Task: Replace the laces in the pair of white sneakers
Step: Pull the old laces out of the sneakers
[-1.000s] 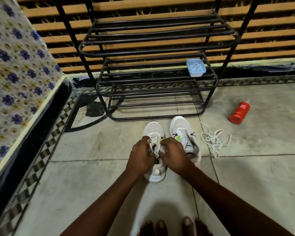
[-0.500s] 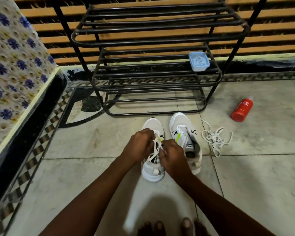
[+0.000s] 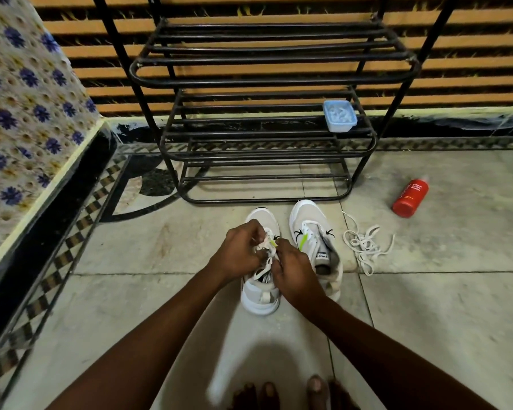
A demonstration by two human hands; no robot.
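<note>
**Desk:** Where is the sneaker lying relative to the hands?

**Me:** I'm seeing the left sneaker (image 3: 259, 303) standing on the floor (image 3: 442, 306) in front of the shoe rack (image 3: 264, 66), with its toe pointing at the rack. Both hands are working directly over its tongue. The left hand (image 3: 240, 250) is curling its fingers round the lace (image 3: 267, 247) toward the toe end. The right hand (image 3: 293, 270) is pinching the same lace just beside it. So both hands are clamped on that lace, with the knuckles nearly touching.

**Desk:** And the rest of the pair?

**Me:** The right sneaker (image 3: 308, 220) is standing just beside the first one, on its right, and the right hand is hiding part of its inner edge. A loose lace (image 3: 365, 247) is lying tangled on the floor just right of that sneaker. A red bottle (image 3: 410, 198) is lying on its side well beyond the lace. A small blue tub (image 3: 339, 116) is sitting on a rack shelf.

**Desk:** What is differing from a second ago?

**Me:** The left hand is now sitting nearer the toe; a second ago both hands were level over the middle of the sneaker. The sneakers, loose lace and bottle are lying where they were.
</note>
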